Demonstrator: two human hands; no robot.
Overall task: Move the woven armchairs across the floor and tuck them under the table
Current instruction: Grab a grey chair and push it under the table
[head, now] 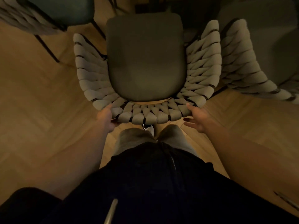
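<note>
Dark-clothed torso (pixel 153 183) leaning behind woven armchair (pixel 146 62); left hand (pixel 106 118) curling under backrest rim, right hand (pixel 196 118) touching rim, fingers spread, likely steadying push; 2 neighbouring chairs flanking armchair.

Left hand (pixel 106 118) fingers hidden under woven armchair (pixel 145 62) back rim. Neighbour chair at 2 o'clock (pixel 242 62) cut by right edge, another at 11 o'clock (pixel 40 15) cropped by top-left corner. Desk at 12 o'clock too dark to tell.
</note>
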